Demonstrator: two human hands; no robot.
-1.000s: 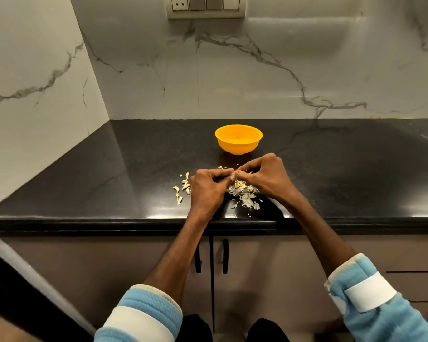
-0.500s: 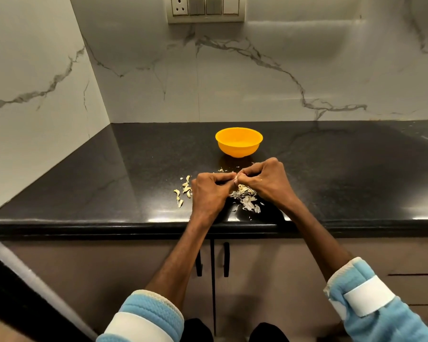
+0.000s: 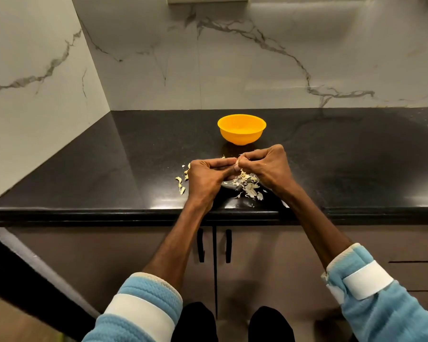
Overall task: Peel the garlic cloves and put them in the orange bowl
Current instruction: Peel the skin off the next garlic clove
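While left hand [image 3: 206,176] and right hand [image 3: 265,166] both pinch one garlic clove [image 3: 237,167] just short of the orange bowl [image 3: 241,134], peel scraps [image 3: 248,187] litter the worktop [image 3: 344,156] beneath. Mid-task, I'd judge: pale pieces [image 3: 183,180] by the left hand possibly unpeeled; bowl contents unclear.

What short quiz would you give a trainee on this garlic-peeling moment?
1. True or false: the orange bowl stands on the black counter, beyond the left hand and the right hand.
2. Where does the visible heap of peel scraps lie? A) against the wall B) on the counter beneath the hands C) on the cabinet handles
3. What do the two hands pinch between their fingertips?
Key: 1 true; 2 B; 3 a garlic clove.
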